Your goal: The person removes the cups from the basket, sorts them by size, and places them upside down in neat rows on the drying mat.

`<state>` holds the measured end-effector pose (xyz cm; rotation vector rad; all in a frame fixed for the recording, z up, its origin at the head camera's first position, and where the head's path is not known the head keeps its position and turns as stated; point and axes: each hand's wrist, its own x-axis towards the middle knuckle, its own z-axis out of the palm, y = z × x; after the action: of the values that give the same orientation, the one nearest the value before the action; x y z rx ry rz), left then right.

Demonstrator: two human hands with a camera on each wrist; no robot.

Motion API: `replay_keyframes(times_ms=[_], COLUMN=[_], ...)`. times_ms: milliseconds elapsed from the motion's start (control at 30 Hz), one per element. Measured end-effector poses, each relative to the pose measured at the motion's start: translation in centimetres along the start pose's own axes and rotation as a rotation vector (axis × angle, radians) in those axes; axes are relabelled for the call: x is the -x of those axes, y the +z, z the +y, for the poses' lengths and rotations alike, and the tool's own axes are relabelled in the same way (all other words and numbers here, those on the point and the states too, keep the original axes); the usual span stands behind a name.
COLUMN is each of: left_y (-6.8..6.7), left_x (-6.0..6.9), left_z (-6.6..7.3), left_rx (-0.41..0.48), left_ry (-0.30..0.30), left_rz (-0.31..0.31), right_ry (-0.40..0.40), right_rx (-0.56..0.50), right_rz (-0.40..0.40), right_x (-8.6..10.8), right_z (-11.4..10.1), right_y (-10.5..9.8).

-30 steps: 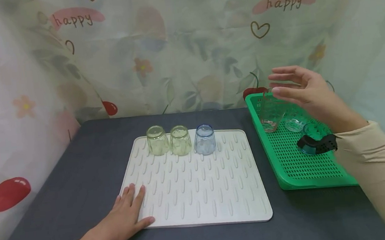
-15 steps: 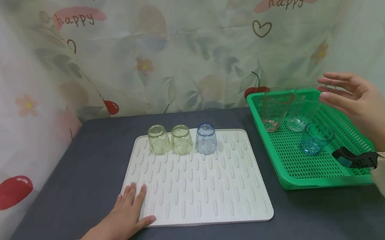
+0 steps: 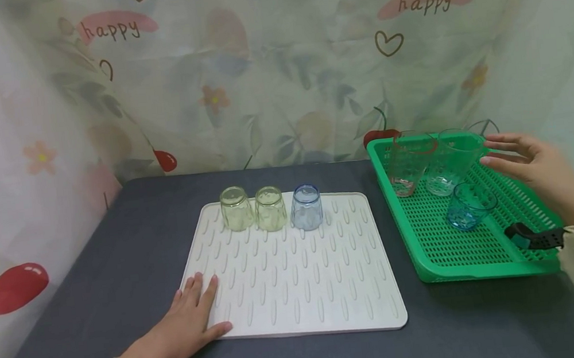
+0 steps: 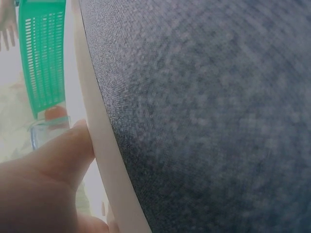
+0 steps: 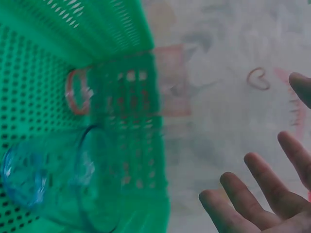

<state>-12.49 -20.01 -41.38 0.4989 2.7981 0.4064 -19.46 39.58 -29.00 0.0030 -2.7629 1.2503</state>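
My left hand [image 3: 182,330] rests flat, fingers spread, on the left edge of a white ridged mat [image 3: 302,281]; its thumb lies at the mat's edge in the left wrist view. Two greenish glasses [image 3: 270,210] and a light blue glass [image 3: 306,209] stand along the mat's back edge. My right hand [image 3: 543,174], fingers apart and slightly bent, hovers over the right side of a green basket [image 3: 422,267], its fingertips beside a tall clear glass [image 3: 446,161]; contact cannot be told. The basket also holds a pink-rimmed glass [image 3: 407,167] and a blue glass [image 3: 468,207].
A dark cloth [image 3: 118,258] covers the table under mat and basket. A patterned curtain [image 3: 283,87] hangs behind and at both sides. A thin curved rim [image 3: 489,122] shows at the basket's back right, partly behind my right hand. A black strap [image 3: 536,237] is on my right wrist.
My right hand has moved right from above the basket's tall glasses, then slightly lower, uncovering the clear and blue glasses. My left hand keeps its place on the mat.
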Motion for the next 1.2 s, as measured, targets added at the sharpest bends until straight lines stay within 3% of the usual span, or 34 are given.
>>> replay_keyframes(times_ms=[200, 533, 767, 1200], left_y=[0.2, 0.0, 0.1, 0.2], left_x=[-0.1, -0.1, 0.0, 0.0], left_z=[-0.3, 0.0, 0.0, 0.0], left_rx=[-0.002, -0.014, -0.025, -0.029], left_ry=[0.012, -0.003, 0.002, 0.002], left_rz=[0.015, -0.01, -0.003, 0.018], right_ry=[0.06, 0.079, 0.068, 0.047], right_rx=[0.124, 0.167, 0.194, 0.213], right_rz=[-0.166, -0.341, -0.421, -0.49], right_x=[-1.3, -2.9, -3.1, -3.0], right_z=[1.7, 3.9, 4.5, 4.9], right_y=[-0.1, 0.2, 0.7, 1.3])
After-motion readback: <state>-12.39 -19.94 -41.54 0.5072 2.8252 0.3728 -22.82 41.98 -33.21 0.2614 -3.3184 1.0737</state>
